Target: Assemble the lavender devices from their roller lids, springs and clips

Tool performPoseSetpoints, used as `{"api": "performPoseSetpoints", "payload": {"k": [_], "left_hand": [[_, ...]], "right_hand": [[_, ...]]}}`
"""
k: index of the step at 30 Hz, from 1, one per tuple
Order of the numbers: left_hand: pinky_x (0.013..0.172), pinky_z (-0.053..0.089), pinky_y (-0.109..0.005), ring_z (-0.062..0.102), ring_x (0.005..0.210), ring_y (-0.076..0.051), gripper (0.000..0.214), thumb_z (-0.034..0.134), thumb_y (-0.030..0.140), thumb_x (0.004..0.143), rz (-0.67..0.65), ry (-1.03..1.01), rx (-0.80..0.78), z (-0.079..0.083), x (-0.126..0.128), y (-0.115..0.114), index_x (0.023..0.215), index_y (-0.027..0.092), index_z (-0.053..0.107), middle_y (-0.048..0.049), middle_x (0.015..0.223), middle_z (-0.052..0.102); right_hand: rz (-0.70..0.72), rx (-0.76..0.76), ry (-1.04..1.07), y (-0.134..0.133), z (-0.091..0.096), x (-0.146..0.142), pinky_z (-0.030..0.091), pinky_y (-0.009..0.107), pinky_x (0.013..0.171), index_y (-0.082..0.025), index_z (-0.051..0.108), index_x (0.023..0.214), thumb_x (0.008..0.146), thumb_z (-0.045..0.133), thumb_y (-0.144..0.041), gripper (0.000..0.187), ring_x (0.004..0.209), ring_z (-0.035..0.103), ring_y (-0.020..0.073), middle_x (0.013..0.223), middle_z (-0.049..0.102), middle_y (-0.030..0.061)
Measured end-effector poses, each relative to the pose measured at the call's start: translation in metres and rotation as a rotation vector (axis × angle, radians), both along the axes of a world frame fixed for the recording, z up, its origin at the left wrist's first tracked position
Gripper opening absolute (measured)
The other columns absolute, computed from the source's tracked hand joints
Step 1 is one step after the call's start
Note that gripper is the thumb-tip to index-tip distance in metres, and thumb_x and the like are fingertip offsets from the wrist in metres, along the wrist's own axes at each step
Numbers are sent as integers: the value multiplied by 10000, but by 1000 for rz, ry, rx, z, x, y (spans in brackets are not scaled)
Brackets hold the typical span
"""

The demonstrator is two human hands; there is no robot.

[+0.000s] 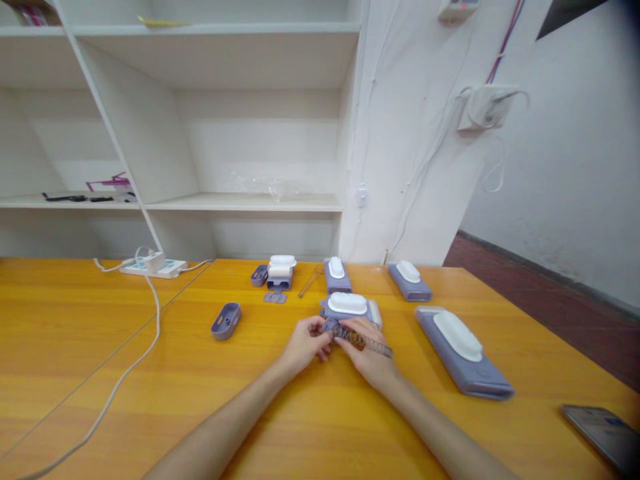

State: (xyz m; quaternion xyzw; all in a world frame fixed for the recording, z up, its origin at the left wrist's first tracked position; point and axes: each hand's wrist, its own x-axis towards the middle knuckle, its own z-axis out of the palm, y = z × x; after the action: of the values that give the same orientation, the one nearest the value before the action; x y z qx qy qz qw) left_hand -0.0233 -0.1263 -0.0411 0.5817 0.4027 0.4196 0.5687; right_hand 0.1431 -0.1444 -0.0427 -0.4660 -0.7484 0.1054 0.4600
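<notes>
My left hand point(302, 347) is closed, its fingertips pinching a small purple-grey plastic piece point(331, 325). A long metal coil spring point(373, 344) runs from that piece across my right hand point(373, 363), whose fingers are closed around the spring's near end. Whether the spring is fixed to the piece cannot be made out. Directly beyond my hands lies a purple-grey case with a white oval brush-like part point(347, 303) on top; my fingers hide its front. To the left, apart from my hands, rests an open purple-grey cap point(226, 321).
Purple-grey cases point(463, 353), point(410, 280) lie at right, another case point(337, 277) behind. Back left are a case with white parts point(280, 272), flat plates point(275, 298) and a second spring point(310, 282). A phone point(603, 430), power strip point(170, 269) and white cable point(157, 313) lie on the table.
</notes>
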Motion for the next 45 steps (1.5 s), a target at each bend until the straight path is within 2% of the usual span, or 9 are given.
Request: {"api": "performPoseSetpoints", "payload": {"k": [4,8,15,19,26,29,32,38,45], "left_hand": [[487,486,-205,592,587,-120,337,678,421,657,5,-49,17,-1,0,0,777,129,559,-25,683,607],[582,499,-226,623,685,-142,381,706,410,638,-14,-121,-51,0,-1,-3,845,131,549,-50,768,639],[549,481,-219,594,576,-117,288,659,355,676,-32,-54,-15,2,-1,-2,817,118,574,-30,669,619],[488,456,-200,538,484,-86,247,613,355,711,-80,-4,35,0,-1,-1,807,131,573,6,606,569],[553,484,-216,566,688,-124,325,633,447,705,-63,-57,36,1,-1,-4,778,150,526,-21,760,569],[564,486,-227,567,689,-124,356,657,462,680,-53,-85,21,1,-2,-4,768,154,504,-19,771,571],[585,483,-240,588,683,-131,380,666,466,675,-68,-109,-8,1,-2,-4,808,154,494,-29,762,597],[595,485,-271,614,587,-140,552,664,463,670,-83,-135,-67,-1,0,-3,1057,132,453,-21,673,619],[540,477,-236,605,516,-127,412,640,356,679,-61,-99,-62,1,2,-3,976,131,464,9,598,605]], "right_hand": [[7,17,-6,0,0,1,444,412,833,-246,648,962,745,623,-302,225,925,590,250,952,666,55],[-6,18,-21,2,0,1,431,419,862,-262,642,1001,733,641,-294,270,947,591,260,982,675,51],[21,-19,-19,0,1,-1,448,422,798,-281,678,904,705,675,-298,199,872,607,261,892,686,38],[72,-61,55,0,2,-1,463,374,798,-288,681,918,711,673,-259,209,877,600,234,899,670,28],[64,-118,163,3,0,0,476,338,795,-245,677,944,729,642,-288,222,869,604,203,914,649,38],[48,-127,151,3,-1,0,480,355,788,-237,679,909,713,659,-284,202,858,612,217,897,665,39],[30,-146,130,3,-1,0,487,359,763,-240,677,895,711,663,-277,189,832,616,225,865,669,38],[37,-134,117,1,1,0,476,390,804,-225,667,939,720,653,-281,226,867,611,235,894,667,48],[50,-129,119,-3,5,-4,493,358,770,-218,671,902,730,633,-282,188,839,610,217,870,654,45]]}}
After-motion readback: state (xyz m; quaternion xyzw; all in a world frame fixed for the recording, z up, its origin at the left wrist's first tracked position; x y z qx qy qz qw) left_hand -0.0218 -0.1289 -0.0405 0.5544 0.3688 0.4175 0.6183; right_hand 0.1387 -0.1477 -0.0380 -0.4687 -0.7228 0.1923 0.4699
